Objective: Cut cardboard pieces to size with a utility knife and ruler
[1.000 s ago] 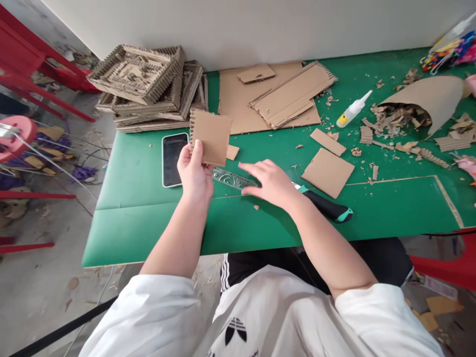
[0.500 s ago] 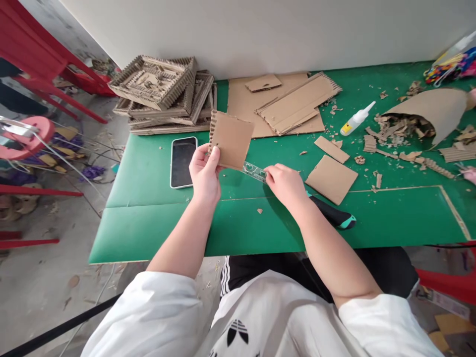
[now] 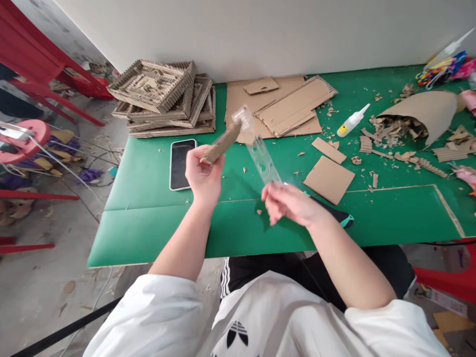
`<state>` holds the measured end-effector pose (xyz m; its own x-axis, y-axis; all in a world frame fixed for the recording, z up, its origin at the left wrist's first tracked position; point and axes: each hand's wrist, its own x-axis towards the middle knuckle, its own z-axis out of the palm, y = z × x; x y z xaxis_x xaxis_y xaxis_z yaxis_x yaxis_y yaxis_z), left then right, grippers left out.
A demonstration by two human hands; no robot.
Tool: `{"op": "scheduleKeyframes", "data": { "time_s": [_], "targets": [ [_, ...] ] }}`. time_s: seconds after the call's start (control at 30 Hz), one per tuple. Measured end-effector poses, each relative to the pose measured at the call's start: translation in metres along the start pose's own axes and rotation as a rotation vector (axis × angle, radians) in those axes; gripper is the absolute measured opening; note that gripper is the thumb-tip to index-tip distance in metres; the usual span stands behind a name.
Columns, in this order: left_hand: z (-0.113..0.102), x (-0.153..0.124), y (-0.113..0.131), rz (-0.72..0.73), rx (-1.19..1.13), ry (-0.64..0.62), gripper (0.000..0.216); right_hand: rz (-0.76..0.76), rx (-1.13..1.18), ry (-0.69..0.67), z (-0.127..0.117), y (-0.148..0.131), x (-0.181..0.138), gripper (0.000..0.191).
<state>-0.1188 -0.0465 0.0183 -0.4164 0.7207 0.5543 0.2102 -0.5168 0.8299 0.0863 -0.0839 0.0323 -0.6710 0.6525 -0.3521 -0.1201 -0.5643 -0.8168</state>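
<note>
So the small cardboard piece was up over the green table, turned almost edge-on, with the left hand clamped on its near end. Just to the right, the right hand had its fingers pinched on the near end of a clear ruler, which slanted away to the far left. The ruler's pretty blurry, so I honestly can't tell if its far end was touching the cardboard. A phone lay just left of the left hand, and a black-and-green handle poked out right of the right hand, near a cardboard square. Farther back sat a glue bottle on the right and stacked cardboard frames on the left.
</note>
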Motion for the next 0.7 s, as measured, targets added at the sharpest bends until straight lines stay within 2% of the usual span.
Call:
{"op": "scheduleKeyframes", "data": {
  "time_s": [0.03, 0.07, 0.1, 0.2, 0.3, 0.37, 0.43, 0.5, 0.6, 0.7],
  "targets": [
    [-0.001, 0.001, -0.002, -0.002, 0.011, 0.071, 0.031, 0.096, 0.050, -0.136, 0.006, 0.008, -0.004, 0.035],
    [-0.002, 0.003, -0.004, 0.000, 0.014, 0.130, 0.034, 0.161, 0.067, -0.214, 0.011, 0.016, -0.006, 0.035],
    [-0.002, 0.003, -0.005, 0.006, 0.012, 0.171, 0.036, 0.177, 0.060, -0.216, 0.014, 0.022, -0.006, 0.036],
    [-0.003, 0.003, -0.004, 0.032, 0.008, 0.190, 0.033, 0.068, -0.045, -0.031, 0.010, 0.027, 0.006, 0.035],
    [-0.002, 0.000, 0.002, 0.072, 0.008, 0.105, 0.027, -0.221, -0.338, 0.241, -0.004, 0.015, 0.028, 0.033],
    [0.000, -0.003, 0.006, 0.140, 0.007, 0.053, 0.024, -0.391, -0.356, 0.366, -0.009, 0.007, 0.043, 0.033],
    [0.001, -0.005, 0.008, 0.220, 0.015, 0.027, 0.020, -0.406, -0.232, 0.301, -0.008, 0.004, 0.055, 0.034],
    [0.001, -0.008, 0.008, 0.285, 0.046, 0.001, 0.015, -0.312, -0.192, 0.248, -0.003, 0.006, 0.066, 0.034],
    [0.000, -0.012, 0.006, 0.366, 0.126, -0.113, 0.008, -0.298, -0.268, 0.428, 0.003, 0.008, 0.075, 0.034],
    [-0.001, -0.016, 0.004, 0.492, 0.205, -0.235, 0.015, -0.466, -0.268, 0.652, -0.002, -0.002, 0.067, 0.037]
  ]
}}
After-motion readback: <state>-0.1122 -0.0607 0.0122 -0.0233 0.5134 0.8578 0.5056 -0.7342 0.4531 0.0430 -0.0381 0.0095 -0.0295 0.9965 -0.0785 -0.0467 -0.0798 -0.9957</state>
